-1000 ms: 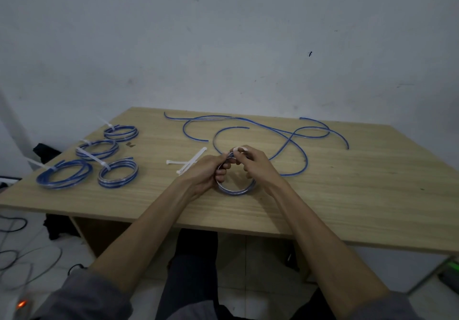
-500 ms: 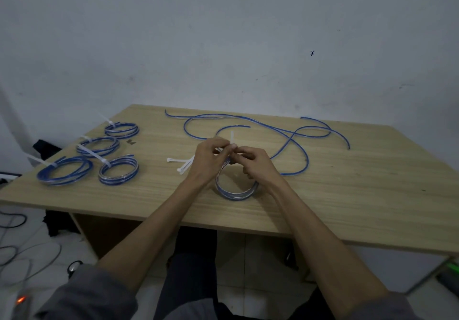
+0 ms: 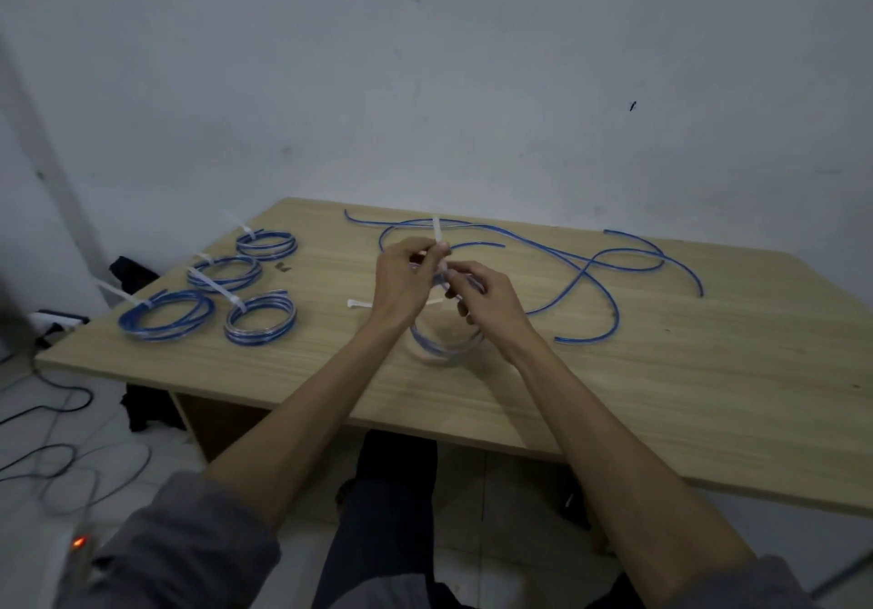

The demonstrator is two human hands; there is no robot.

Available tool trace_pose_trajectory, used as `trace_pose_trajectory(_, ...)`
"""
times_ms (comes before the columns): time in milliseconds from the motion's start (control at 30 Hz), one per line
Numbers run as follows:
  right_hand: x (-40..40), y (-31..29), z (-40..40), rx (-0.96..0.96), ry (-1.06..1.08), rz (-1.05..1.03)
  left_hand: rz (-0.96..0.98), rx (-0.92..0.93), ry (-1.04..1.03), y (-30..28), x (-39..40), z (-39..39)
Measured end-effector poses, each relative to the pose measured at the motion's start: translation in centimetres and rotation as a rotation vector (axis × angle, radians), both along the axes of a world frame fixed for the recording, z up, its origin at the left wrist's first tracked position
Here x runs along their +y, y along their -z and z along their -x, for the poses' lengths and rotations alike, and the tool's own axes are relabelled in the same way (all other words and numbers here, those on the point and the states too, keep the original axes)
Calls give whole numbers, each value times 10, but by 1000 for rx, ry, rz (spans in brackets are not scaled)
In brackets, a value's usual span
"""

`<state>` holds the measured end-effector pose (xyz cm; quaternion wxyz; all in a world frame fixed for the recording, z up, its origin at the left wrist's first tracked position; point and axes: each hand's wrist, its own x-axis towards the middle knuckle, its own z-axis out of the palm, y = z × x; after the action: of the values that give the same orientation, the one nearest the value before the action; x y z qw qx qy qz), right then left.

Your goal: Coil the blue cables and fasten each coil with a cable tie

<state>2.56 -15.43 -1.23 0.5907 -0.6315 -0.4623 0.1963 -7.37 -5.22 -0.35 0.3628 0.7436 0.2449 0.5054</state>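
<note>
I see a pale wood-grain table (image 3: 661,372) with loose blue cables (image 3: 590,268) snaking across its far side and four tied coils (image 3: 260,320) at far left. My left hand (image 3: 401,287) pinches a white tie (image 3: 438,235) upright; my right hand (image 3: 491,301) grips the round coil (image 3: 441,348) near centre.

Both forearms bare, sleeves pushed up near the elbows, reaching forward and converging at centre. Left hand (image 3: 401,280) raised, back toward the camera, fingers curled, thumb and fingertips pinching a tie (image 3: 438,236). Right hand (image 3: 486,299) just beside it and slightly lower, fingers curled, pinching at the same spot. Fingertips of the two hands nearly meet.
</note>
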Motion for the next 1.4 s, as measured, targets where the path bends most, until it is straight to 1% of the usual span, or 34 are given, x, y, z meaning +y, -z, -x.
trace_pose_trajectory(100,23,1,14,21,4,-3,-19,-8,-143,-19,32,24)
trace_pose_trajectory(200,53,3,30,89,12,39,-23,57,-263,-27,72,50)
trace_pose_trajectory(333,102,-4,50,98,52,82,53,82,-293,-29,117,81)
trace_pose_trajectory(433,140,-6,58,58,19,159,103,124,-338,-27,147,99)
trace_pose_trajectory(500,161,-4,62,13,-18,211,170,113,-367,-26,170,109)
trace_pose_trajectory(567,179,0,65,8,-55,238,225,114,-390,-25,190,116)
trace_pose_trajectory(667,203,8,72,-6,-57,281,226,226,-436,-21,214,121)
trace_pose_trajectory(700,210,11,74,-25,-44,302,233,274,-441,-19,221,122)
trace_pose_trajectory(833,231,21,80,-226,23,401,276,411,-474,-5,244,127)
trace_pose_trajectory(933,240,24,85,-289,59,450,297,458,-492,5,254,132)
trace_pose_trajectory(1033,249,25,86,-307,67,449,335,479,-486,12,259,136)
trace_pose_trajectory(1167,256,26,79,-277,84,407,346,496,-461,13,257,137)
trace_pose_trajectory(1267,257,27,74,-255,85,399,358,475,-448,12,257,134)
trace_pose_trajectory(1400,251,27,69,-254,61,384,446,434,-382,11,252,124)
